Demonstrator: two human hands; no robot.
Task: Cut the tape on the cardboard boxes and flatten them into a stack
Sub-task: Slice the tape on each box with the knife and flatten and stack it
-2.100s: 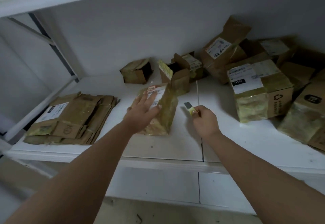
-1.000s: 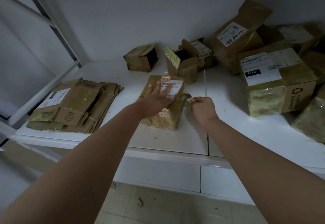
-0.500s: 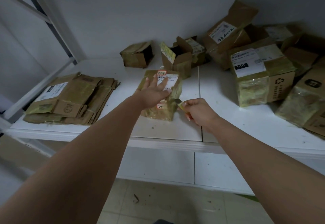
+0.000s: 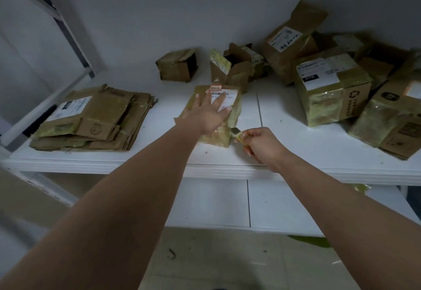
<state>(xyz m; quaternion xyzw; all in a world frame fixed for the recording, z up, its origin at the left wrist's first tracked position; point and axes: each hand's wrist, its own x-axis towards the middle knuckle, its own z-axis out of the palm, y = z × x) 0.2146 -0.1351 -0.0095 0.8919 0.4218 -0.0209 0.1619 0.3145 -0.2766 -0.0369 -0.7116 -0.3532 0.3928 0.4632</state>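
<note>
A small taped cardboard box [image 4: 234, 116] with a white label lies on the white shelf [image 4: 284, 153] in front of me. My left hand [image 4: 208, 113] presses flat on top of it, fingers spread. My right hand [image 4: 258, 143] pinches a small yellow cutter [image 4: 237, 134], its blade touching the box's near right corner. A stack of flattened boxes [image 4: 91, 118] lies at the left of the shelf.
Several taped and half-open boxes crowd the back and right: a small one [image 4: 177, 65], an open one [image 4: 232, 68], a large labelled one [image 4: 330, 89], another at the far right [image 4: 391, 116]. The shelf's front edge is near my arms; floor below.
The box went from tilted to flat under my left hand. My right hand drew the cutter from the far right side of the box back along it to the near corner.
</note>
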